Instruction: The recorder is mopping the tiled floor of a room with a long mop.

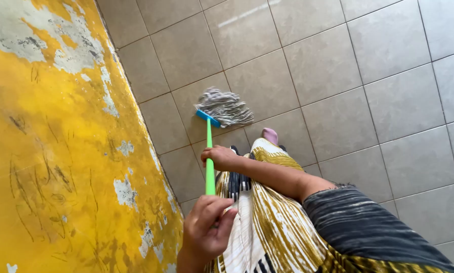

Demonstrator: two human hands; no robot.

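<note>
A mop with a green handle (209,151), a blue head clamp (207,118) and grey strings (226,107) rests on the grey tiled floor (338,76), close to the wall. My right hand (220,157) grips the handle partway down, its arm reaching in from the right in a dark striped sleeve. Nearer the camera, my left hand (206,228) is closed around the top end of the handle. The mop strings are spread on a tile just ahead of my feet.
A yellow wall (60,151) with peeling paint and scribbles runs along the left. My yellow-and-white striped garment (267,222) hangs below the hands. A pink shoe tip (270,135) shows beside the mop strings.
</note>
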